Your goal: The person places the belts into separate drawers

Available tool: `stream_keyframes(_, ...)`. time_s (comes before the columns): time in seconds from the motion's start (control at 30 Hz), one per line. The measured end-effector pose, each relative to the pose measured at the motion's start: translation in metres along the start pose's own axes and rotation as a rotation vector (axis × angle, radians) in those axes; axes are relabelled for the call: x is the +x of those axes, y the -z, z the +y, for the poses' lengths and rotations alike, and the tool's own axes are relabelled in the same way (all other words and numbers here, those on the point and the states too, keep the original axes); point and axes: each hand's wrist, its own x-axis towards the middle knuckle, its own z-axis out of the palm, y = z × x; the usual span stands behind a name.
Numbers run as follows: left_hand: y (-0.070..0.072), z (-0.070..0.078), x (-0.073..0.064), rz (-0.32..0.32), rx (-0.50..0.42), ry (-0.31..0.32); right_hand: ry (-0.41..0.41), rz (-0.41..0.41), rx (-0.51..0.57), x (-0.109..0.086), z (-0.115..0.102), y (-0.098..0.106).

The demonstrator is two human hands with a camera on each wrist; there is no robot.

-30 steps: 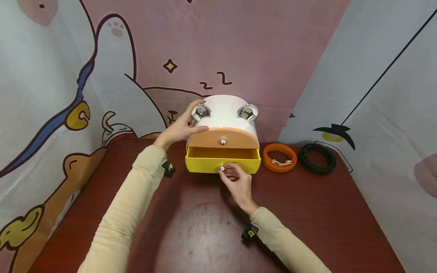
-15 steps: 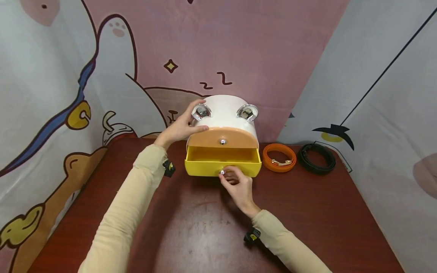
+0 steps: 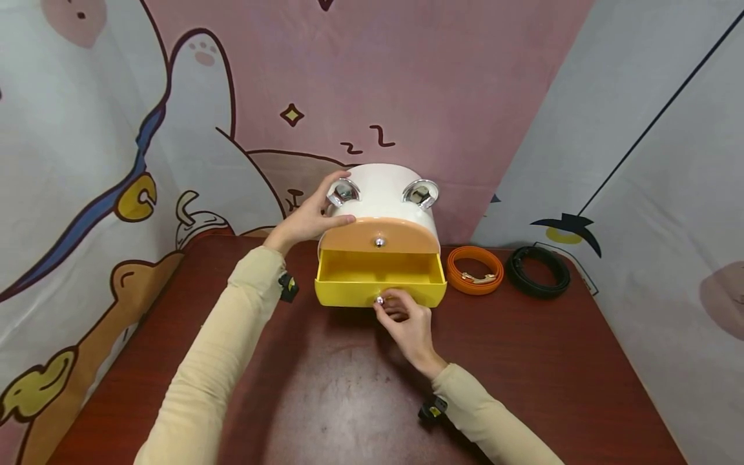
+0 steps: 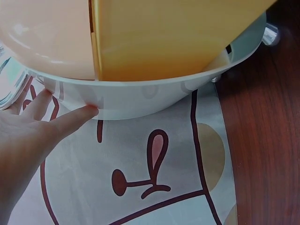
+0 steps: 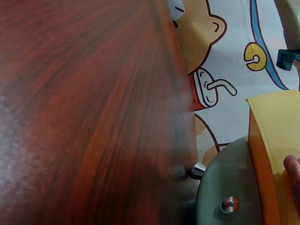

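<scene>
A white duck-faced drawer box (image 3: 383, 187) with a peach upper front and silver ring eyes stands at the table's back. Its lower yellow drawer (image 3: 343, 294) is pulled out, showing a bare inside. My right hand (image 3: 413, 326) pinches the drawer's silver knob (image 3: 380, 300) between thumb and index finger. Against the box's left side my left hand (image 3: 305, 219) rests with fingers spread, near the left eye. In the left wrist view, fingertips (image 4: 89, 111) touch the white shell. Only a finger (image 5: 293, 176) of my right hand shows at the right wrist view's edge.
To the right of the box lie a coiled orange belt (image 3: 475, 271) with a gold buckle and a coiled black belt (image 3: 537, 271). The reddish-brown table (image 3: 325, 387) extends in front. A cartoon-printed cloth (image 3: 465, 77) hangs behind and at both sides.
The yellow drawer has slid further out toward me, with my right hand moving along on its knob. My left hand keeps its place on the box. The belts have not moved.
</scene>
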Motion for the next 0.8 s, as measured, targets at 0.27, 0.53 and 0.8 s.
stream_keyframes(0.27,0.000,-0.001,0.001,-0.009,-0.022,0.002,0.062,-0.018,-0.002,-0.009,0.003,0.002)
stream_keyframes(0.53,-0.001,-0.002,0.001,-0.013,-0.029,-0.003,0.059,-0.021,-0.004,-0.012,-0.004,0.002)
stream_keyframes(0.8,-0.001,0.000,0.001,-0.006,-0.003,-0.009,0.073,-0.022,-0.008,-0.013,-0.009,0.001)
